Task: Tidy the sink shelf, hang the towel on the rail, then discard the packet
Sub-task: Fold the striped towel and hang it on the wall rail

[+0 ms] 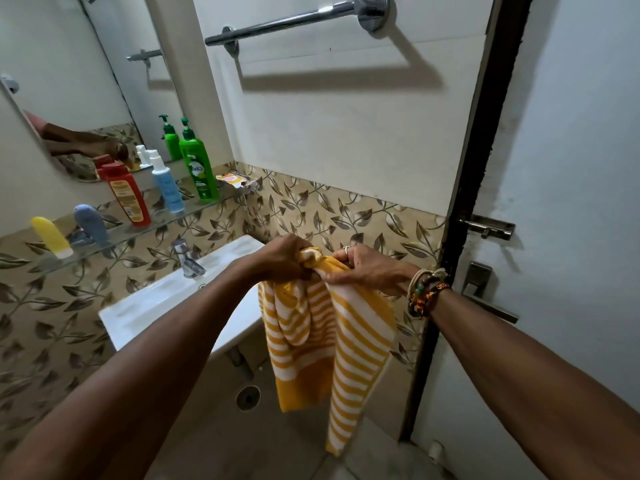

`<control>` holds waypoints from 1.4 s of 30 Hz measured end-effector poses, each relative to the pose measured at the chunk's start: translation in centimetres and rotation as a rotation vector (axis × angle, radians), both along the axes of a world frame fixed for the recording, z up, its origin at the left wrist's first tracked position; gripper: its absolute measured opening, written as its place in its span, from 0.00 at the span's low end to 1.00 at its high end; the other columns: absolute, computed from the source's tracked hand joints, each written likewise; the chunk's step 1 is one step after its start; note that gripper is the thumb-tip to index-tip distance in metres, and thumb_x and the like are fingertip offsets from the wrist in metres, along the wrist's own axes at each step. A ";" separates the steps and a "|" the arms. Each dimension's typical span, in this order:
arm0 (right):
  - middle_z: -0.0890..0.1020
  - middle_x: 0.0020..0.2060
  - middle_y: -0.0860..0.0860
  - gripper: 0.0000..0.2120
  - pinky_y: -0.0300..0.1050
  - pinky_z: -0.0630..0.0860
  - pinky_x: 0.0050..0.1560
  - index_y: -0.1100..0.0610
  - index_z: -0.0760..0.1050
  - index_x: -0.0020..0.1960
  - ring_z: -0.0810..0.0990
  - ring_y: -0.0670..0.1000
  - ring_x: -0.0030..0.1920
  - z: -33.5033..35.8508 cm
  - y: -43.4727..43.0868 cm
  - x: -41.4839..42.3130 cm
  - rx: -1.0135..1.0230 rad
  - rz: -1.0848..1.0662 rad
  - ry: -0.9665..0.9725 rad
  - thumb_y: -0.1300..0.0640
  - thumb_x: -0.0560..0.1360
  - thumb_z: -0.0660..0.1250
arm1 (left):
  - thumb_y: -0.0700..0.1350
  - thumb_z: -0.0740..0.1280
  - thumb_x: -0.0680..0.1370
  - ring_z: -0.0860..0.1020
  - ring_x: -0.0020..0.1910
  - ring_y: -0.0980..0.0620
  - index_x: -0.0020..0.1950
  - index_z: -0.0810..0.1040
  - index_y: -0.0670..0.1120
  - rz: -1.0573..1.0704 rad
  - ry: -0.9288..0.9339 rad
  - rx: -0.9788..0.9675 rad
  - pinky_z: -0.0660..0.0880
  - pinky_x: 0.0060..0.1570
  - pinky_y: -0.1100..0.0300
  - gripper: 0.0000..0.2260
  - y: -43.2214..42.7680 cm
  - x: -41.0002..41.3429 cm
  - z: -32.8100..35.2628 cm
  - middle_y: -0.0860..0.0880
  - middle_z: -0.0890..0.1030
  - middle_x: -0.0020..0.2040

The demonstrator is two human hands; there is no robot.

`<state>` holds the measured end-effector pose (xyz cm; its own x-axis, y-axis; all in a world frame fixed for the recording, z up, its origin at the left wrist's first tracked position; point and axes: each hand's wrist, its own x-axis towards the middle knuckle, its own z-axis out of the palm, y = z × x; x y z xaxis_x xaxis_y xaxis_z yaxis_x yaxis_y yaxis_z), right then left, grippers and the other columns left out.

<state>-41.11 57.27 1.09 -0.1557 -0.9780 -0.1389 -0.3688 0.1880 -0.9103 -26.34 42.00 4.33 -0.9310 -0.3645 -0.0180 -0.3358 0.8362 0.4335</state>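
Between sink and door: the left hand (284, 258) and the right hand (367, 268) meet in front of the leaf-patterned wall tiles, both on the bunched top of the towel (329, 341).
Left hand: its fingers (300, 270) are curled tight round the gathered cloth, knuckles up.
Right hand: its fingers (341, 259) pinch the top edge just beside the left hand. A ring (346, 250) sits on one finger and beaded bracelets (426, 294) circle the wrist.
Towel: yellow with white stripes, it hangs down from both hands in loose folds, off the floor, in front of the sink's (166, 299) right end.
Rail: a chrome bar (294, 20) on the white wall, high above the hands and bare.
Shelf: the glass shelf (114, 242) under the mirror (69, 64) carries, left to right, a yellow tube (52, 237), a grey-blue tube (91, 225), a red bottle (126, 197), a pale blue spray bottle (167, 188) and a green pump bottle (199, 169), all upright.
Packet: orange and white, it (232, 179) lies in a small metal dish (254, 184) at the shelf's right end, just beside the green pump bottle.
Sink: white, with a chrome tap (187, 259).
Door: white, to the right, with a bolt (488, 227).
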 end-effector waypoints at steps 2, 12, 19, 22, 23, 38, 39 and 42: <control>0.81 0.57 0.53 0.29 0.52 0.81 0.57 0.54 0.71 0.65 0.82 0.54 0.55 -0.9 0.4 -0.4 0.086 -0.009 -0.005 0.60 0.68 0.78 | 0.47 0.77 0.70 0.79 0.41 0.49 0.42 0.80 0.49 0.041 0.015 0.009 0.76 0.38 0.57 0.07 -0.4 0.1 0.4 0.49 0.82 0.40; 0.80 0.52 0.50 0.24 0.40 0.78 0.45 0.50 0.69 0.55 0.80 0.48 0.51 -6.2 1.2 -1.0 0.036 -0.274 0.050 0.65 0.67 0.77 | 0.42 0.79 0.65 0.80 0.39 0.50 0.45 0.80 0.42 0.146 -0.047 0.052 0.78 0.38 0.58 0.13 -1.3 0.7 5.3 0.47 0.82 0.41; 0.77 0.40 0.52 0.16 0.49 0.79 0.46 0.53 0.68 0.42 0.77 0.51 0.42 -7.5 1.7 -1.9 -0.081 -0.445 0.065 0.68 0.69 0.73 | 0.40 0.78 0.66 0.81 0.45 0.47 0.49 0.79 0.43 0.188 -0.045 0.057 0.80 0.42 0.58 0.15 -1.8 1.2 7.3 0.44 0.82 0.47; 0.80 0.41 0.53 0.12 0.52 0.81 0.51 0.55 0.74 0.38 0.80 0.53 0.44 -7.8 1.9 -1.9 -0.146 -0.466 0.114 0.70 0.70 0.72 | 0.39 0.77 0.67 0.81 0.47 0.44 0.50 0.79 0.41 0.187 -0.050 0.066 0.81 0.46 0.53 0.15 -1.8 1.2 7.1 0.42 0.83 0.48; 0.82 0.44 0.53 0.09 0.51 0.81 0.52 0.57 0.77 0.42 0.81 0.53 0.47 -7.9 1.9 -1.9 -0.148 -0.450 0.114 0.70 0.71 0.71 | 0.39 0.77 0.67 0.81 0.48 0.44 0.51 0.79 0.41 0.190 -0.054 0.074 0.81 0.48 0.52 0.15 -1.8 1.2 7.0 0.42 0.82 0.49; 0.81 0.55 0.51 0.34 0.54 0.82 0.55 0.54 0.75 0.63 0.81 0.52 0.55 -8.1 1.5 -0.9 -0.076 -0.362 0.067 0.55 0.60 0.83 | 0.41 0.79 0.65 0.82 0.46 0.46 0.49 0.79 0.44 0.155 -0.078 0.128 0.81 0.43 0.57 0.16 -2.0 0.2 6.7 0.45 0.83 0.47; 0.81 0.55 0.51 0.34 0.54 0.82 0.55 0.54 0.75 0.63 0.81 0.52 0.55 -8.1 1.4 -0.9 -0.086 -0.388 0.073 0.55 0.60 0.83 | 0.41 0.79 0.64 0.82 0.47 0.46 0.50 0.79 0.44 0.156 -0.094 0.144 0.82 0.44 0.56 0.18 -2.1 0.2 6.8 0.45 0.84 0.47; 0.81 0.54 0.51 0.33 0.52 0.82 0.53 0.53 0.76 0.61 0.81 0.51 0.54 -8.2 1.1 -0.9 -0.113 -0.436 0.123 0.53 0.59 0.83 | 0.41 0.80 0.63 0.82 0.49 0.46 0.53 0.78 0.45 0.163 -0.131 0.188 0.82 0.47 0.55 0.21 -2.2 0.6 7.1 0.46 0.84 0.50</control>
